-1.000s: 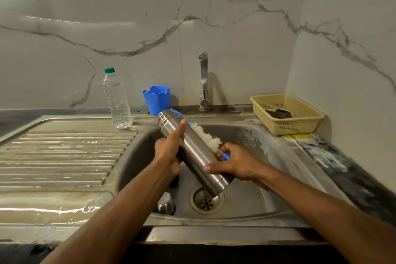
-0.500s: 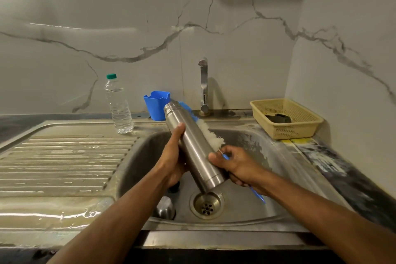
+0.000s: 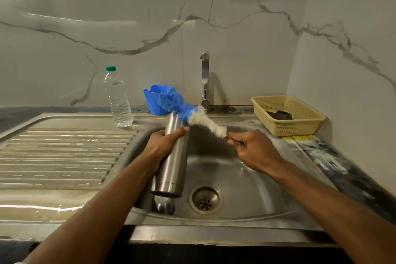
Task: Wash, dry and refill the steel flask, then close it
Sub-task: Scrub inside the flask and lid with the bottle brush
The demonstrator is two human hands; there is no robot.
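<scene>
Currently the steel flask (image 3: 172,156) sits over the sink (image 3: 246,178) basin, left of the drain (image 3: 206,200), long axis near upright, mouth tipped slightly away toward the tap (image 3: 205,79). Left hand (image 3: 165,146) wraps its upper body, fingers curled round it. Right hand (image 3: 255,150), right of the flask, pinches the handle of the bottle brush (image 3: 192,113). Brush head lies just beside the mouth, blue tip beyond it. Judgement: entering needs the brush swung in line with the flask's axis.
</scene>
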